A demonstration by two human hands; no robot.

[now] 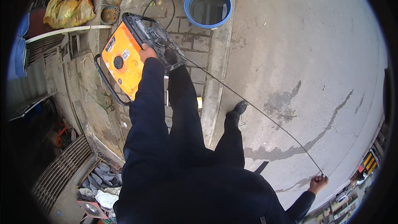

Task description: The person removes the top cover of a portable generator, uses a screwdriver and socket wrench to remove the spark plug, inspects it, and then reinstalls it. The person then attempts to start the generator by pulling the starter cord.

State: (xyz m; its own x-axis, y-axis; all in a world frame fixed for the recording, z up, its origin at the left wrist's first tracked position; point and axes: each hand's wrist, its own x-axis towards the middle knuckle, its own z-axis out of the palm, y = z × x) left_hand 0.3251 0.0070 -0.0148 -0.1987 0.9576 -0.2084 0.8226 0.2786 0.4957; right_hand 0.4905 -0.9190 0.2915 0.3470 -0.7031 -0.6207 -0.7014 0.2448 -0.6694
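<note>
Dark-cloth sleeves (143,95) lead to two bare hands. Out to the side, the right hand (318,183) has its fingers closed around the end of a thin cord (267,117), which stretches straight to an orange machine (132,64) with a black tubular frame, standing on brick paving (201,44). The left hand (147,52) lies against the machine's upper edge; how far its fingers close, I cannot tell. Beyond sits a blue tub (209,26) holding liquid.
</note>
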